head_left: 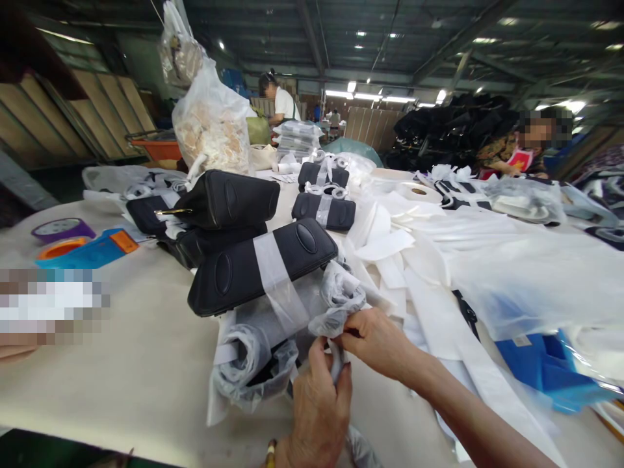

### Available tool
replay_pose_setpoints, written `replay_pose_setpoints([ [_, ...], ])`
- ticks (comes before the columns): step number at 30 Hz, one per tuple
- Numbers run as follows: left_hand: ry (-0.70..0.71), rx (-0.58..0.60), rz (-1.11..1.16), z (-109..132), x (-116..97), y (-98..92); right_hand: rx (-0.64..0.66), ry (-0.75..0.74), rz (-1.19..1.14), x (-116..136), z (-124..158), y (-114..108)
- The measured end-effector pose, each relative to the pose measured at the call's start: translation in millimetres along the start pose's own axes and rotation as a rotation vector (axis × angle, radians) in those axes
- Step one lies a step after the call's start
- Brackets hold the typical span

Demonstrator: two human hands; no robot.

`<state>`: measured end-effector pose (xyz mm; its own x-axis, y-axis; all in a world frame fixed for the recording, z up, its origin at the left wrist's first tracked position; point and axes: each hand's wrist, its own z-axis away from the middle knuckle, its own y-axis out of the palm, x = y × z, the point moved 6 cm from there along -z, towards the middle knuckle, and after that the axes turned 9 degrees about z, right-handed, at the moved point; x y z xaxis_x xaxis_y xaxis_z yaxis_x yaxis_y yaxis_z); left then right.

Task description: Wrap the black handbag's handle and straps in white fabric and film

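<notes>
A black bag (263,265) lies on its side in front of me, its base with oval pads facing up and a translucent band around it. Rolls of clear plastic wrap (244,364) bulge from its near side. My left hand (319,403) pinches a narrow, plastic-wrapped strap (336,361) between thumb and fingers. Just above it, my right hand (375,338) has its fingertips closed on the same wrapped piece, below another plastic roll (342,289). The exact grip of the right fingertips is partly hidden.
More black bags (234,198) are stacked behind, and others (324,209) stand farther back. White foam strips (429,299) cover the right side. Tape rolls (63,229) and a blue tape dispenser (88,250) sit left; a blue holder (546,364) sits right. Other people work in the background.
</notes>
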<state>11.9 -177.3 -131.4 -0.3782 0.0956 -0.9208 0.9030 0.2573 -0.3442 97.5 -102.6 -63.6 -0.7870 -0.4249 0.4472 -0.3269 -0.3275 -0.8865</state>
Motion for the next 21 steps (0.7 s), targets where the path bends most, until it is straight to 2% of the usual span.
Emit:
replay_pose_setpoints([
  [8, 0.235, -0.058, -0.141, 1.2, -20.2, -4.1, -0.034, 0.106, 0.096, -1.5, -1.9, 1.1],
  [11, 0.261, -0.063, -0.18, 2.0, -21.6, -4.2, -0.029, 0.148, 0.129, -1.3, -1.7, 1.1],
  [16, 0.227, -0.042, -0.249, 0.0, -20.8, -4.3, -0.022, 0.135, 0.148, -2.3, -1.4, 0.1],
  [21, -0.013, 0.026, -0.142, -7.1, -11.8, -4.3, 0.057, 0.074, 0.059, -5.6, -0.1, -5.2],
])
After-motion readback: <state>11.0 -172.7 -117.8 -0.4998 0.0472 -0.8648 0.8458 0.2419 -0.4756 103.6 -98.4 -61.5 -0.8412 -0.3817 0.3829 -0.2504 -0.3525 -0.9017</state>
